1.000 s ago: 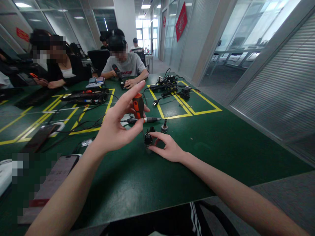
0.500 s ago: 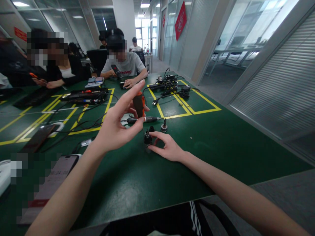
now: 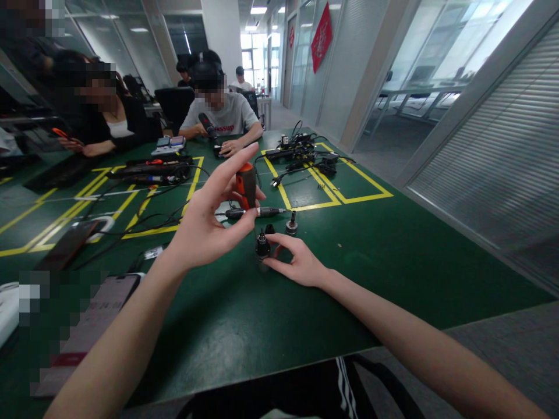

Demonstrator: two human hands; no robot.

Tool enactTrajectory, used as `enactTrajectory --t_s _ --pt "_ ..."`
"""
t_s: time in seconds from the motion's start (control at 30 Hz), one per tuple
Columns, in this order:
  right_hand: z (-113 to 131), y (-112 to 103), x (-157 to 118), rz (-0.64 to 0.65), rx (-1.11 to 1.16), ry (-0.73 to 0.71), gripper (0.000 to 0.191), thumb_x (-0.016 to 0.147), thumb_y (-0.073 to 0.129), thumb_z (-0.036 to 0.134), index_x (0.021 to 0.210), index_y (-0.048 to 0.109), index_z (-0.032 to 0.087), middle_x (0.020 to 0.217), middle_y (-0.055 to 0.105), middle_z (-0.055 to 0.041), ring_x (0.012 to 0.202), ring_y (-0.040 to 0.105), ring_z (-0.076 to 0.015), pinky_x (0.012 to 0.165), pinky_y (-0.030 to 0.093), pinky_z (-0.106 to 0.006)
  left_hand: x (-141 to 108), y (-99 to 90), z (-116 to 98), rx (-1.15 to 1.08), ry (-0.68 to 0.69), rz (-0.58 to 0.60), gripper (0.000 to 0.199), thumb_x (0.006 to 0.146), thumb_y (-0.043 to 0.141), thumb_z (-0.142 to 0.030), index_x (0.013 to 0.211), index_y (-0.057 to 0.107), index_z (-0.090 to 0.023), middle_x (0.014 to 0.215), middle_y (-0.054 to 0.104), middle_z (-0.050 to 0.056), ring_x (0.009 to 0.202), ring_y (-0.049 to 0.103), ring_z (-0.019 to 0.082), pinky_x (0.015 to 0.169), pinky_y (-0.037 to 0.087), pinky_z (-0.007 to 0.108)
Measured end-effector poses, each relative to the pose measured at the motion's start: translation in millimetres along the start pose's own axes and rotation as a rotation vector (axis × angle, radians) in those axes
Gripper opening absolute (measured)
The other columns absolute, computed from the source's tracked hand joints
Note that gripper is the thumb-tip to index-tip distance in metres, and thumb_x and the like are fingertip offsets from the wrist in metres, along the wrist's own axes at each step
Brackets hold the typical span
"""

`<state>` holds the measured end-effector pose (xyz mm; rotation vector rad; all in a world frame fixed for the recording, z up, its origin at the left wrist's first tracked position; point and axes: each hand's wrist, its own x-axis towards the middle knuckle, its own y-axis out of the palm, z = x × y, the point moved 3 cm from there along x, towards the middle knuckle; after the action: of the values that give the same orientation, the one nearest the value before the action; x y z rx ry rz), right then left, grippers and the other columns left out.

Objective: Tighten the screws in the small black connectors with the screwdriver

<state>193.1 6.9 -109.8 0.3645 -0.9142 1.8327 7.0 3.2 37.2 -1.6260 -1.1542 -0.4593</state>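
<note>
Upright in my left hand (image 3: 209, 224) is a screwdriver with an orange and dark handle (image 3: 247, 186), its thin shaft pointing down at a small black cylindrical part (image 3: 262, 247). Thumb and fingers close round the handle's lower end while the index finger stretches up past its top. My right hand (image 3: 301, 260) pinches the black part from the right on the green table (image 3: 349, 273). Whether the screwdriver's tip touches the part cannot be made out. Behind it stand a small black piece (image 3: 269, 229) and a metal-and-black part (image 3: 292, 223). A dark pen-like tool (image 3: 262, 212) lies beyond.
Black cables and plugs (image 3: 305, 154) are heaped at the far right. Further left lie a tool tray (image 3: 152, 170), loose cables and a phone (image 3: 100, 320). Across the table a person in a grey shirt (image 3: 227, 113) works; another person (image 3: 122, 122) sits left.
The screwdriver handle has turned in my left hand, so its orange and dark sides show differently. My right hand and the black part have stayed in place.
</note>
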Motion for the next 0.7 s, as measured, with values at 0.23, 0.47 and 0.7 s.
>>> enactTrajectory --t_s 0.23,0.47,0.7 --pt "1.3 0.3 0.5 -0.02 -0.008 -0.018 0.039 0.094 0.075 0.025 0.131 0.066 0.018 0.114 0.079 -0.0117 0.09 0.077 -0.021 0.075 0.066 -0.034 -1.3 -0.4 2.3 0.051 0.027 -0.009 0.081 0.093 0.076 -0.028 0.163 0.038 -0.04 0.157 0.056 0.009 0.102 0.078 0.024 0.084 0.069 0.038" --pt "1.5 -0.5 0.3 -0.008 -0.004 0.01 0.04 0.094 0.075 0.026 0.132 0.066 0.018 0.115 0.079 -0.0114 0.091 0.077 -0.0213 0.076 0.066 -0.035 -0.9 -0.3 0.0 0.028 0.0 -0.008 0.077 0.095 0.073 -0.025 0.163 0.039 -0.035 0.139 0.067 0.008 0.1 0.076 0.022 0.083 0.068 0.036" --pt "3.1 -0.7 0.9 -0.004 0.007 0.011 0.04 0.093 0.075 0.025 0.132 0.066 0.019 0.114 0.079 -0.0116 0.094 0.077 -0.0229 0.077 0.066 -0.036 -0.2 0.3 0.0 0.007 0.003 -0.036 0.083 0.09 0.078 -0.021 0.162 0.04 -0.034 0.145 0.066 0.009 0.093 0.073 0.017 0.076 0.067 0.031"
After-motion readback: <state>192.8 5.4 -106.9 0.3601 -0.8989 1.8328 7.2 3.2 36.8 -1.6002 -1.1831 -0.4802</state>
